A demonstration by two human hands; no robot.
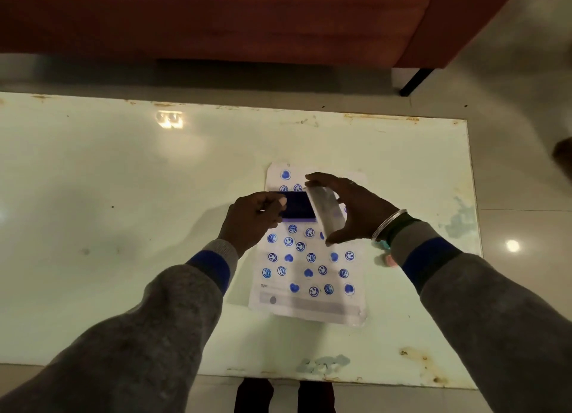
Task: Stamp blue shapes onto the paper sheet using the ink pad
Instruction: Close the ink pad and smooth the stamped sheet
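A white paper sheet [309,307] lies on the table, covered with several blue smiley and heart stamps. Above its upper half I hold the blue ink pad [298,206]: my left hand [252,219] grips the pad's left edge. My right hand [356,208] holds the pad's clear lid [326,208], tilted up at the pad's right side. No stamp is visible in either hand.
The pale glass table [123,211] has rusty, chipped edges. A small pink and teal object [387,254] lies partly hidden under my right wrist. A red sofa [216,19] stands beyond the table's far edge, with tiled floor to the right.
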